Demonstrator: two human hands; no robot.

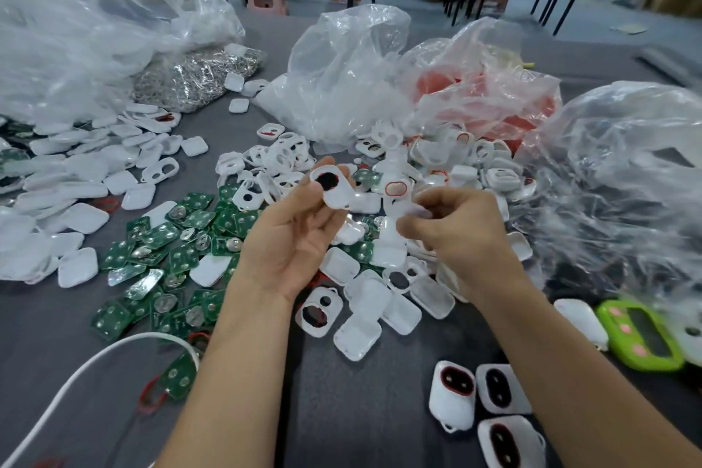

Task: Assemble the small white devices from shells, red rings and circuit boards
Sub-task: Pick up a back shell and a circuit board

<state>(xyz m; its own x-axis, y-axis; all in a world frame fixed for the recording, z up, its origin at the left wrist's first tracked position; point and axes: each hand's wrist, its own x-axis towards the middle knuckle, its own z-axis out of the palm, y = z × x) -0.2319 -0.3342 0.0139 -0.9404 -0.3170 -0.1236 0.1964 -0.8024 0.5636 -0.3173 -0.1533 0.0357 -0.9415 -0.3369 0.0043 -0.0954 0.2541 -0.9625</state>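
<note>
White shell (pixel 334 189) is pinched in your left hand (pixel 292 239). Your right hand (pixel 459 228) pinches a blurred white piece (pixel 416 209).

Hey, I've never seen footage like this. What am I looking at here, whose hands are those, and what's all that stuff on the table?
There is no machine here: this is one picture from a camera worn on a person's head, looking down at their own bare hands. The left hand grips a white plastic shell with an oval hole. The right hand pinches a small pale piece, too blurred to identify. On the grey table lie loose white shells, green circuit boards and clear plastic bags, one holding red parts. Near the right forearm sit three white devices with red-ringed openings, seemingly finished.
</note>
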